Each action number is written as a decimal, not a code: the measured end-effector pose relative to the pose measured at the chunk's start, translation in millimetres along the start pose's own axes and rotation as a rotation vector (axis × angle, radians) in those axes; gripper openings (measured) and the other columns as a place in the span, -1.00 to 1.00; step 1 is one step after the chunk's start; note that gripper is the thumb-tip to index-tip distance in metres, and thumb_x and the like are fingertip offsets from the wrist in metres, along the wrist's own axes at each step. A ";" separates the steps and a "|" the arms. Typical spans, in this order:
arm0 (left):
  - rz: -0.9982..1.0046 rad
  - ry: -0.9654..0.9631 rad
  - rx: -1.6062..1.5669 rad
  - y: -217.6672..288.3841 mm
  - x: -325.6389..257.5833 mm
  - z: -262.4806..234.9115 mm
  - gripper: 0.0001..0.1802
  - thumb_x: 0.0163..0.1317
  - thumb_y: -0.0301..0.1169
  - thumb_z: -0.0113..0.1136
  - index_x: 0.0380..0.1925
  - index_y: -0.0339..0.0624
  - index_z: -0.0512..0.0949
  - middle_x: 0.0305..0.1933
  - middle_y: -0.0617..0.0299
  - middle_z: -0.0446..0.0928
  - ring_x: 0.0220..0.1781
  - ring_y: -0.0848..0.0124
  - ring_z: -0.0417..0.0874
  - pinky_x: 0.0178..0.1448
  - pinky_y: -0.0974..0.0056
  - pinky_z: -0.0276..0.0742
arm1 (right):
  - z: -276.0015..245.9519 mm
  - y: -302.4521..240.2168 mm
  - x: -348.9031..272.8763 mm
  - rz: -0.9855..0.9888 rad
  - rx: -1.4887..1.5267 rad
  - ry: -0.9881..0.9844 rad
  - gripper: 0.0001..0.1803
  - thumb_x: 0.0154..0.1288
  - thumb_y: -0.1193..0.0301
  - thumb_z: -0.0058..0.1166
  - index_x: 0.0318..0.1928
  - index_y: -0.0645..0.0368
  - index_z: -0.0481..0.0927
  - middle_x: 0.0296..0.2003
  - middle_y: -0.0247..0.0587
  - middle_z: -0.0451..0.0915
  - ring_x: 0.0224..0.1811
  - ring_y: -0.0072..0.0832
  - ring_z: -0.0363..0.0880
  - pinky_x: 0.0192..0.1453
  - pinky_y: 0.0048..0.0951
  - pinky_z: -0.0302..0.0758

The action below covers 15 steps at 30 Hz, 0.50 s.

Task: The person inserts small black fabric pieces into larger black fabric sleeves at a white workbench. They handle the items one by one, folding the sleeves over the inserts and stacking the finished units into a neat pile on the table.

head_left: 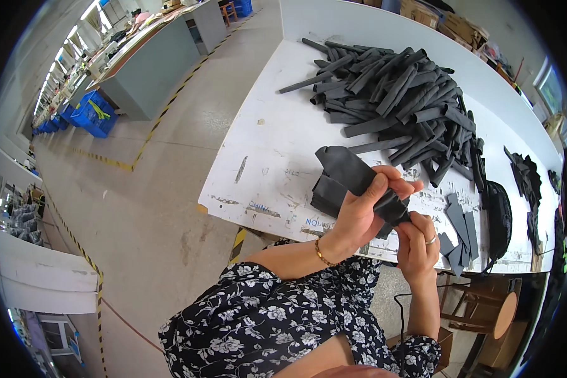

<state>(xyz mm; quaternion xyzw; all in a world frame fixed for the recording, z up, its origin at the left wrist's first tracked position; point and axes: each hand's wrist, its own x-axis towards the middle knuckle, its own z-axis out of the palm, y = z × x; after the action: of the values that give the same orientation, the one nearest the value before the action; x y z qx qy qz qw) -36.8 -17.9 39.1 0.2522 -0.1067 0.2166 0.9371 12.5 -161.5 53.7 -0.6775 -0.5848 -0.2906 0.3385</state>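
Over the near edge of the white table, my left hand (361,208) is closed round a dark grey fabric piece (345,169), thumb on top. The piece is folded or rolled toward its right end and spreads out flatter on the left. My right hand (419,244), with a ring on one finger, pinches that lower right end. Another dark grey layer (329,194) hangs below the piece; I cannot tell whether it is separate. Beyond my hands lies a large heap of dark grey rolled fabric tubes (397,94).
Flat dark grey strips (461,230) lie right of my hands, beside a black bag (499,220). Dark cloth pieces (526,189) lie farther right. A low white wall (384,22) edges the table (246,151). A wooden stool (504,315) stands below; a blue crate (94,114) is across the aisle.
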 end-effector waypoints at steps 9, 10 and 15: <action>-0.024 -0.069 0.049 -1.5 -1.4 5.6 -0.64 0.50 -0.12 -0.02 0.04 -0.15 0.49 0.03 0.09 0.62 0.29 0.10 0.52 0.45 -0.03 0.35 | 3.1 1.6 0.1 0.009 -0.026 0.024 -0.69 0.01 0.75 0.30 -0.23 0.34 0.50 -0.18 0.02 0.51 -0.39 -0.15 0.55 -0.43 -0.27 0.49; -0.041 -0.047 0.088 1.9 0.9 7.5 -0.60 0.49 -0.08 -0.01 0.06 -0.15 0.47 0.06 0.07 0.60 0.30 0.11 0.51 0.44 -0.02 0.36 | 4.7 3.0 -1.0 0.027 -0.032 0.018 -0.70 0.01 0.75 0.29 -0.24 0.34 0.50 -0.18 0.02 0.52 -0.39 -0.15 0.55 -0.43 -0.27 0.48; 0.283 0.153 0.350 40.0 20.5 -54.7 -0.43 0.44 0.08 0.01 0.14 -0.16 0.29 0.05 0.06 0.47 0.14 0.24 0.55 0.18 0.09 0.59 | -1.7 15.1 -20.6 0.083 -0.087 0.063 -0.72 0.03 0.76 0.29 -0.25 0.33 0.52 -0.19 0.00 0.53 -0.39 -0.17 0.54 -0.41 -0.27 0.48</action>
<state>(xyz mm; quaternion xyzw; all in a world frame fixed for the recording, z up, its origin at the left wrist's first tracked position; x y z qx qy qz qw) -32.1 48.8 16.0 0.3762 -0.0304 0.3793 0.8448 24.5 -176.4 36.7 -0.7058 -0.5321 -0.3224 0.3387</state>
